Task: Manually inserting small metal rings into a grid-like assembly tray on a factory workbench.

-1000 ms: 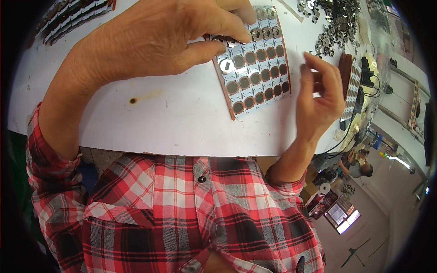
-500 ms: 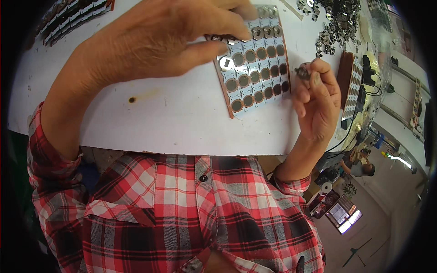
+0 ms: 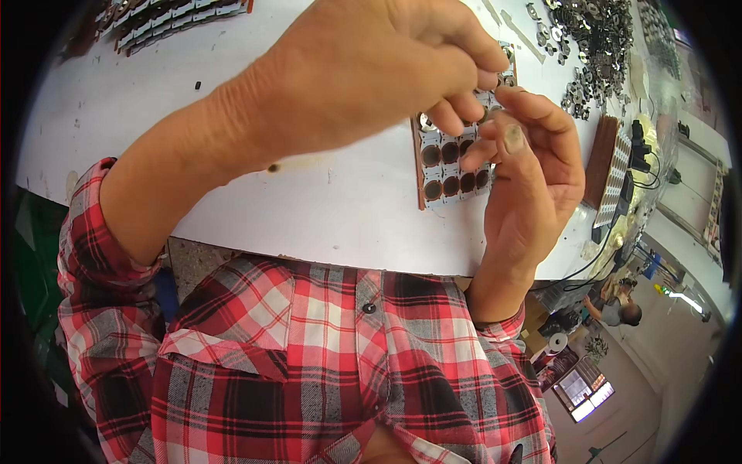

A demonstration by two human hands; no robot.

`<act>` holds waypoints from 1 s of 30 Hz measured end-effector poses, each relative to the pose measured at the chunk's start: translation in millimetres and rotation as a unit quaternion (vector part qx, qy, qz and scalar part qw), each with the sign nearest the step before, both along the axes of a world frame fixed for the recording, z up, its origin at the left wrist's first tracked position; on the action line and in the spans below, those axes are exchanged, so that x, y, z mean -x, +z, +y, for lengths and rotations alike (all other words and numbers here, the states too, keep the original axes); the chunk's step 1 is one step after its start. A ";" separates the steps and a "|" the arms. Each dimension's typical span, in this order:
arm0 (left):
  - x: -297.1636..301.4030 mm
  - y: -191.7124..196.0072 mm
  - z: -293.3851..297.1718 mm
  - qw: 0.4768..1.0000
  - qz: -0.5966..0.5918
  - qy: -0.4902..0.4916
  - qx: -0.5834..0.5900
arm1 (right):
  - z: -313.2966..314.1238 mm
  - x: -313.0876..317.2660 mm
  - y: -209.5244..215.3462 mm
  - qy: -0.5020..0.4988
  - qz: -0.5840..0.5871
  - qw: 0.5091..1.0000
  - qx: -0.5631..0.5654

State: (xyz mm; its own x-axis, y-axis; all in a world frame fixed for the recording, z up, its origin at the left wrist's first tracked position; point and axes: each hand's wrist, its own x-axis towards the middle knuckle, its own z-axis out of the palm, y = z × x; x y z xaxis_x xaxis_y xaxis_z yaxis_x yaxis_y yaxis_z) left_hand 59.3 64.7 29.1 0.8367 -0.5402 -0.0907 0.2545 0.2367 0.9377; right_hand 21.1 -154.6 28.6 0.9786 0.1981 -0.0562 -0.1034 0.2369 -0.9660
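Note:
My left hand [image 3: 363, 81] reaches across above the panel of small circuit boards [image 3: 448, 174], its fingertips bent together beside those of my right hand. What the left fingers pinch, if anything, is hidden. My right hand [image 3: 537, 174] is raised over the panel's right side, thumb and fingers curled around a small metal clip that is mostly out of sight behind them. Rows of round dark pads fill the near part of the panel. Shiny metal clips sit on its far rows, partly covered by my hands.
A heap of loose metal clips [image 3: 595, 46] lies at the far right of the white table [image 3: 325, 209]. Stacked panels [image 3: 607, 166] and black cables stand at the right edge. More panels [image 3: 182, 19] lie far left. A person [image 3: 614, 301] is in the background.
My left hand has moved right, off the panel's far rows, to meet my right hand. The metal clip visible in my right fingers before is now mostly hidden. The view has shifted slightly.

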 end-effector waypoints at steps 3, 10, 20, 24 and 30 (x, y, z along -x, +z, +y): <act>-8.0 -6.8 0.7 0.966 0.204 -0.038 0.152 | 5.8 -1.2 -1.5 -0.059 -0.106 0.982 0.145; -15.2 -16.8 0.8 0.936 0.267 -0.059 0.222 | 11.2 -3.4 2.1 -0.040 -0.336 0.852 0.399; -4.8 -3.1 -0.5 0.951 0.246 -0.101 0.155 | 6.3 -0.2 -2.4 -0.068 -0.206 0.932 0.292; -3.7 2.1 -2.9 0.970 0.228 -0.068 0.038 | 4.1 2.0 8.9 -0.042 0.007 0.988 0.148; -4.5 0.7 1.2 0.980 0.181 -0.072 -0.044 | 15.0 1.9 6.8 -0.058 -0.020 0.974 0.218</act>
